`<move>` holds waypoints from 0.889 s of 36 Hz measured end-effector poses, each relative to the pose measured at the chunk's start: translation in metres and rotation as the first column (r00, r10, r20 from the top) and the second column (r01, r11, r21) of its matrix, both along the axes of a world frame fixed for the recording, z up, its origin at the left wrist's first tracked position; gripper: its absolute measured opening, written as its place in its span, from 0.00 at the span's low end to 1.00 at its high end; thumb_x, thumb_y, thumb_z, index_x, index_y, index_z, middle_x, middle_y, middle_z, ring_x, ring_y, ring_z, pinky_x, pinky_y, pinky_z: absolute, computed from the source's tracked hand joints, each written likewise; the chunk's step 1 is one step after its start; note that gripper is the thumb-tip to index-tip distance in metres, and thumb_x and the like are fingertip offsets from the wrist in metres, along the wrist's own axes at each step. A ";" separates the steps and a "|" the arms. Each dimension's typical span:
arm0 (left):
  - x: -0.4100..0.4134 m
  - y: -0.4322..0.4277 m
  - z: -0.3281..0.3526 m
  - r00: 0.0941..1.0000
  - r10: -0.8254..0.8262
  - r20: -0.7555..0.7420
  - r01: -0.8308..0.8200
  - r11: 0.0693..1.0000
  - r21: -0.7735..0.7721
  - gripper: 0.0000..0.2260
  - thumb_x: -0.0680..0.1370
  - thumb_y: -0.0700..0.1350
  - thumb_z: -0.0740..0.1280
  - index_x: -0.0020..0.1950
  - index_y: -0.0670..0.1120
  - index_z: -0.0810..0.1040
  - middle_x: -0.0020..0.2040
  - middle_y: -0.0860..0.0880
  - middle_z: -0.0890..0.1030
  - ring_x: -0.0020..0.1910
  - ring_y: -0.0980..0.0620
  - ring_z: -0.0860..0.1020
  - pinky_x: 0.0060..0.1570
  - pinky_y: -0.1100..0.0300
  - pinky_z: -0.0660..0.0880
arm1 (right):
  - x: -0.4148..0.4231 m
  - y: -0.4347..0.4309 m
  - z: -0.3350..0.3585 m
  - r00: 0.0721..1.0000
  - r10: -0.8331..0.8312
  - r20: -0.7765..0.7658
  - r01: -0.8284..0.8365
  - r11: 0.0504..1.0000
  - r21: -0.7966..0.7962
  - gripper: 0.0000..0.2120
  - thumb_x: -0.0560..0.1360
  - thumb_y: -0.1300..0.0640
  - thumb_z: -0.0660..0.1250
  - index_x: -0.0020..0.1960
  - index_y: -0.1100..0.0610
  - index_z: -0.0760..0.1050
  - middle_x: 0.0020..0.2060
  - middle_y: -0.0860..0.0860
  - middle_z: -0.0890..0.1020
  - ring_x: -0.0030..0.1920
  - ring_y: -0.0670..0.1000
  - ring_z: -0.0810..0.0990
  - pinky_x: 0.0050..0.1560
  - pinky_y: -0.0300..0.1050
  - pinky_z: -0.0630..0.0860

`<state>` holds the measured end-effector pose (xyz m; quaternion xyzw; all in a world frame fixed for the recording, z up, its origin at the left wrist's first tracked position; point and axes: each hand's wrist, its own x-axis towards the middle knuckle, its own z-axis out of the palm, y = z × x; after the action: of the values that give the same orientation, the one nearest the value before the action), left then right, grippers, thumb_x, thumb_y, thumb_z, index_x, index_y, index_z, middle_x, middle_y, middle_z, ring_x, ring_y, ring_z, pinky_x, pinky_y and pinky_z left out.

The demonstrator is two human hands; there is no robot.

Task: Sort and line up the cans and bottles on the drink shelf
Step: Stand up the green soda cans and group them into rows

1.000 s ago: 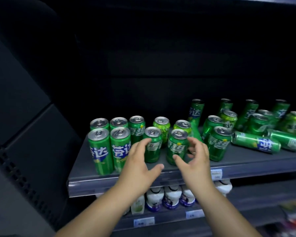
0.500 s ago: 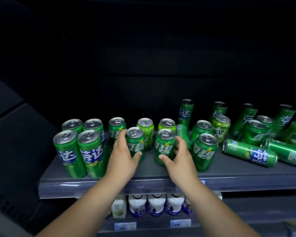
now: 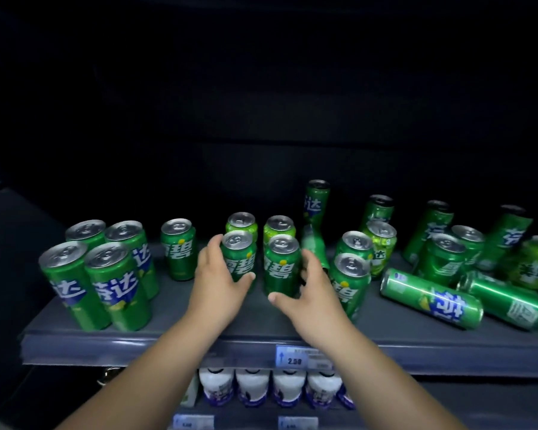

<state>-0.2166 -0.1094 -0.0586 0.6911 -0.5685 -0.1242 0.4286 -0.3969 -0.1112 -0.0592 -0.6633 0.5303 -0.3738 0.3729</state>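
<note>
Green soda cans crowd a grey shelf (image 3: pixel 156 342). My left hand (image 3: pixel 219 282) grips a short green can (image 3: pixel 239 257) from its left side, thumb across the front. My right hand (image 3: pixel 311 290) grips the neighbouring short green can (image 3: pixel 281 266) from its right side. Two lighter green cans (image 3: pixel 241 223) stand right behind them. A single short can (image 3: pixel 178 248) stands to the left, apart. Several tall slim cans (image 3: pixel 115 285) stand grouped at the far left.
To the right, short cans (image 3: pixel 350 283) and tall cans (image 3: pixel 376 212) stand in disorder, and two slim cans (image 3: pixel 430 297) lie on their sides. A price tag (image 3: pixel 294 356) hangs on the shelf's front edge. White bottles (image 3: pixel 252 389) fill the shelf below.
Both hands have closed in around the two front middle cans. A wider gap has appeared between the left can in my hand and the single can to its left. The view has shifted.
</note>
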 end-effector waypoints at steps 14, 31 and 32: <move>-0.038 -0.026 0.084 0.849 -0.311 0.426 0.356 0.934 -0.027 0.22 0.73 0.53 0.73 0.66 0.55 0.74 0.61 0.56 0.74 0.60 0.53 0.75 0.62 0.56 0.72 | -0.126 -0.031 0.095 0.939 -0.055 -0.339 -0.079 0.926 -0.370 0.17 0.70 0.53 0.78 0.58 0.47 0.81 0.52 0.41 0.80 0.56 0.45 0.79 0.61 0.44 0.75; -0.088 -0.175 0.093 0.764 -0.484 0.426 0.410 0.875 0.258 0.33 0.71 0.49 0.75 0.74 0.53 0.68 0.71 0.46 0.71 0.69 0.46 0.70 0.66 0.60 0.68 | -0.182 -0.069 0.073 0.888 -0.078 -0.452 -0.061 0.956 -0.286 0.20 0.71 0.46 0.77 0.61 0.43 0.78 0.57 0.37 0.78 0.60 0.39 0.76 0.63 0.43 0.73; -0.090 -0.184 0.091 0.772 -0.484 0.411 0.412 0.874 0.257 0.35 0.71 0.48 0.76 0.75 0.52 0.66 0.72 0.45 0.70 0.71 0.45 0.69 0.68 0.59 0.67 | -0.181 -0.069 0.072 0.893 -0.075 -0.444 -0.066 0.954 -0.294 0.20 0.71 0.47 0.77 0.61 0.43 0.78 0.57 0.36 0.78 0.59 0.38 0.76 0.63 0.41 0.73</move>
<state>-0.3071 -0.2930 0.0325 0.5750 -0.7912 -0.0973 0.1844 -0.5776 -0.1800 0.0132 -0.7793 0.5404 -0.2876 0.1338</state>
